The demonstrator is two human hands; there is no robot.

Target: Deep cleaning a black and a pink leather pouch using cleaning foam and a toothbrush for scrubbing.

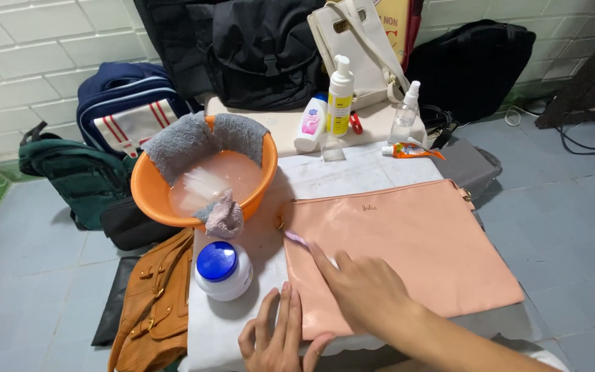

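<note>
A flat pink leather clutch [408, 241] lies on a low white table [311, 172]. My right hand [363, 289] rests on its left part and holds a small pale toothbrush [297, 239], whose head touches the clutch's left edge. Flat on the table, my left hand [277, 337] presses the clutch's near left corner with its fingers apart. A white jar with a blue lid [222, 270] stands just left of my hands.
An orange basin [153, 200] of cloudy water with grey cloths over its rim sits at the table's left. Bottles [339, 96], a spray bottle [405, 114] and a tube [411, 150] stand behind. A brown bag [153, 303] and several backpacks surround the table on the tiled floor.
</note>
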